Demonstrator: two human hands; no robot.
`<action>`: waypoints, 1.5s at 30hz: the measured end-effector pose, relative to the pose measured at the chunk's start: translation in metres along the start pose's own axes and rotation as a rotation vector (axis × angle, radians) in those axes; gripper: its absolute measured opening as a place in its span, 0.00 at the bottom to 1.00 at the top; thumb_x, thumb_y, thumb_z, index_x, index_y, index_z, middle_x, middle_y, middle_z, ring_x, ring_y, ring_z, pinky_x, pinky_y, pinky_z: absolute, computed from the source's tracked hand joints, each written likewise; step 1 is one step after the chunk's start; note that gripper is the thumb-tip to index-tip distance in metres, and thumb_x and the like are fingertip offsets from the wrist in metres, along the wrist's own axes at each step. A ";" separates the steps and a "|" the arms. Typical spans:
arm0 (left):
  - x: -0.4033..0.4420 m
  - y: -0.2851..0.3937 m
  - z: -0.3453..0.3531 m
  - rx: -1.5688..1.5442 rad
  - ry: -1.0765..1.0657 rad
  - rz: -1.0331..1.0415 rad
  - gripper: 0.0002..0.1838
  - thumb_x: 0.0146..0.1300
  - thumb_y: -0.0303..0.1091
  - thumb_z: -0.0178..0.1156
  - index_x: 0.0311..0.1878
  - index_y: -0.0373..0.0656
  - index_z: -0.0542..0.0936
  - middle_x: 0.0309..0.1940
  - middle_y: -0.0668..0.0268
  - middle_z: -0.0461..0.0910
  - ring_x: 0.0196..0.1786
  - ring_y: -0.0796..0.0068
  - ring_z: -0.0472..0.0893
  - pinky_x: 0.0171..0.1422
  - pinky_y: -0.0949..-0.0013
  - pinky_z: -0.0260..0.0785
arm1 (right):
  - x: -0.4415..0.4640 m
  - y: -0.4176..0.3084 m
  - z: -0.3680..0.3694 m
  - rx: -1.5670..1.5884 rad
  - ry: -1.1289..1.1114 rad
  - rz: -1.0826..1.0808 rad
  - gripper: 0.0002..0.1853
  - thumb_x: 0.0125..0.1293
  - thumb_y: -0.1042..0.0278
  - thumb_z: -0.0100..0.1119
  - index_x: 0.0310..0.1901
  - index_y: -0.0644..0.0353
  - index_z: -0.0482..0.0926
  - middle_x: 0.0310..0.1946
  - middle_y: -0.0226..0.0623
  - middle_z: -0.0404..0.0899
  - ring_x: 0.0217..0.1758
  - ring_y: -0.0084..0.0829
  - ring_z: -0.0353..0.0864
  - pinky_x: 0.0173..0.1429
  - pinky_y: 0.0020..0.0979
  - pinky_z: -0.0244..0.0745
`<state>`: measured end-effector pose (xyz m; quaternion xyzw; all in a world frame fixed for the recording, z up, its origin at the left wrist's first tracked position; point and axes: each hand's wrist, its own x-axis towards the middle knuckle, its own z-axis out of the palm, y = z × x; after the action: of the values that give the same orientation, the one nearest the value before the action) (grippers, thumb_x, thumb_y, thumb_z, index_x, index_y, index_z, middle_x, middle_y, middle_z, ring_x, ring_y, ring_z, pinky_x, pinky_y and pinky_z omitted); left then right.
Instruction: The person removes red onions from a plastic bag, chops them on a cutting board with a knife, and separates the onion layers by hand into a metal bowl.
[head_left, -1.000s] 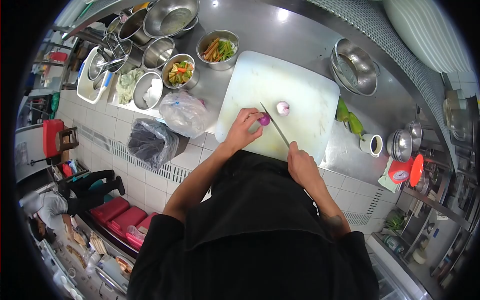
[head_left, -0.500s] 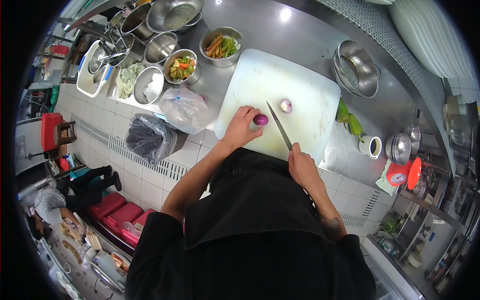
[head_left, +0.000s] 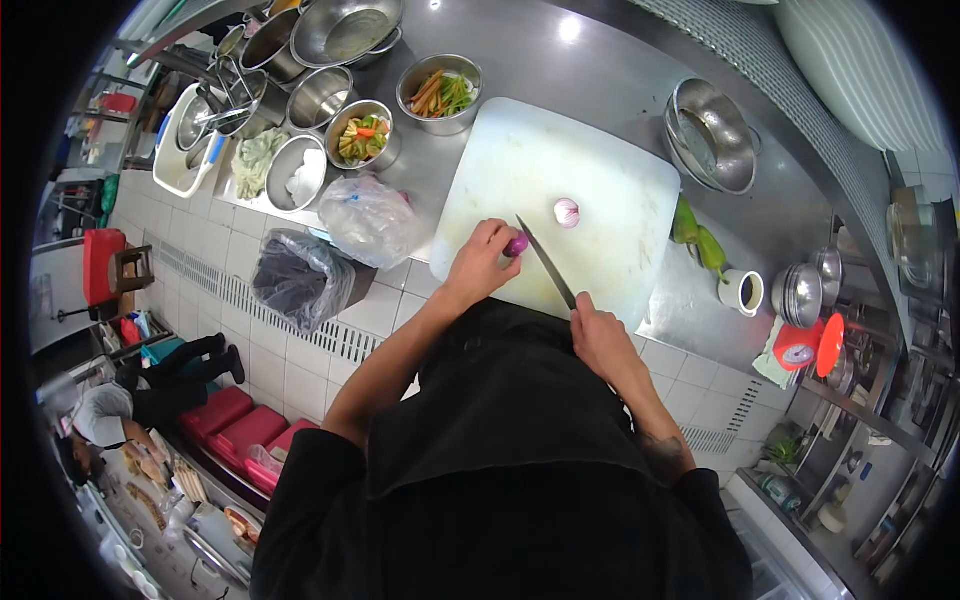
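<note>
On the white cutting board (head_left: 600,165), my left hand (head_left: 482,262) holds a purple onion piece (head_left: 516,245) between its fingers near the board's left side. My right hand (head_left: 601,340) is closed round the handle of a knife (head_left: 548,263). The blade slants up and left over the board, its tip just beside the held onion. Another onion piece (head_left: 567,212), pale with purple lines, lies on the board to the right of the knife tip, touched by neither hand.
Left of the board stand bowls of cut vegetables (head_left: 440,95) (head_left: 363,139), a plastic bag (head_left: 370,222) and a bin (head_left: 305,280). To the right are green peppers (head_left: 710,248), a white cup (head_left: 741,292) and metal bowls (head_left: 712,135). Another person (head_left: 110,410) is at the far left.
The knife tip has moved left, close beside the held onion, after standing farther off half a second ago. The loose onion piece has turned and shows a lined face.
</note>
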<state>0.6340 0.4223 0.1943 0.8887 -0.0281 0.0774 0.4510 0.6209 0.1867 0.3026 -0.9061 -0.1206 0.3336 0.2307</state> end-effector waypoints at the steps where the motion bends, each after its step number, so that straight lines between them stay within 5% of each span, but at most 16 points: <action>1: 0.000 -0.002 0.001 0.031 -0.009 0.066 0.20 0.51 0.27 0.70 0.49 0.43 0.78 0.47 0.58 0.75 0.53 0.54 0.77 0.56 0.57 0.75 | -0.002 -0.001 0.000 -0.019 -0.004 -0.017 0.09 0.77 0.67 0.46 0.46 0.64 0.63 0.29 0.67 0.79 0.37 0.71 0.78 0.43 0.64 0.71; 15: -0.002 -0.003 0.001 0.007 0.019 0.153 0.19 0.51 0.22 0.71 0.48 0.43 0.80 0.47 0.58 0.78 0.52 0.52 0.78 0.55 0.57 0.75 | 0.031 0.017 0.045 -0.100 -0.023 -0.035 0.06 0.73 0.72 0.46 0.45 0.65 0.63 0.28 0.67 0.79 0.36 0.71 0.79 0.41 0.64 0.73; 17: -0.010 -0.007 0.000 -0.041 0.067 0.118 0.19 0.52 0.23 0.71 0.48 0.41 0.80 0.47 0.57 0.78 0.52 0.53 0.78 0.55 0.57 0.75 | 0.045 0.035 0.063 -0.065 0.053 -0.148 0.10 0.72 0.71 0.44 0.51 0.64 0.62 0.32 0.69 0.79 0.35 0.73 0.80 0.43 0.65 0.74; 30: -0.023 -0.016 0.006 0.048 0.158 0.218 0.16 0.53 0.22 0.72 0.46 0.40 0.80 0.46 0.60 0.80 0.49 0.55 0.80 0.53 0.58 0.76 | -0.003 -0.008 0.019 -0.368 0.019 -0.069 0.10 0.71 0.69 0.53 0.47 0.62 0.65 0.30 0.59 0.76 0.30 0.64 0.83 0.31 0.56 0.81; 36: -0.024 -0.018 0.007 0.040 0.168 0.233 0.16 0.53 0.22 0.72 0.46 0.40 0.80 0.45 0.60 0.80 0.49 0.56 0.80 0.53 0.59 0.76 | 0.015 0.008 0.042 -0.298 -0.020 -0.005 0.10 0.71 0.70 0.50 0.49 0.60 0.63 0.36 0.66 0.76 0.34 0.72 0.80 0.38 0.63 0.77; 41: -0.019 -0.014 0.004 0.019 0.157 0.238 0.14 0.55 0.23 0.69 0.45 0.40 0.81 0.45 0.62 0.80 0.48 0.59 0.80 0.53 0.61 0.77 | 0.052 0.048 0.053 -0.121 0.037 -0.225 0.07 0.71 0.71 0.51 0.45 0.61 0.64 0.28 0.63 0.78 0.34 0.68 0.80 0.40 0.60 0.75; 45: -0.012 -0.002 -0.003 0.030 0.130 0.246 0.13 0.55 0.23 0.69 0.45 0.40 0.81 0.44 0.61 0.80 0.48 0.59 0.80 0.52 0.61 0.77 | 0.041 0.038 0.012 0.167 -0.090 -0.076 0.09 0.77 0.64 0.49 0.45 0.59 0.63 0.25 0.63 0.77 0.34 0.69 0.77 0.37 0.58 0.68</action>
<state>0.6218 0.4252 0.1922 0.8782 -0.1065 0.1902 0.4257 0.6461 0.1733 0.2533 -0.8625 -0.1367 0.3742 0.3122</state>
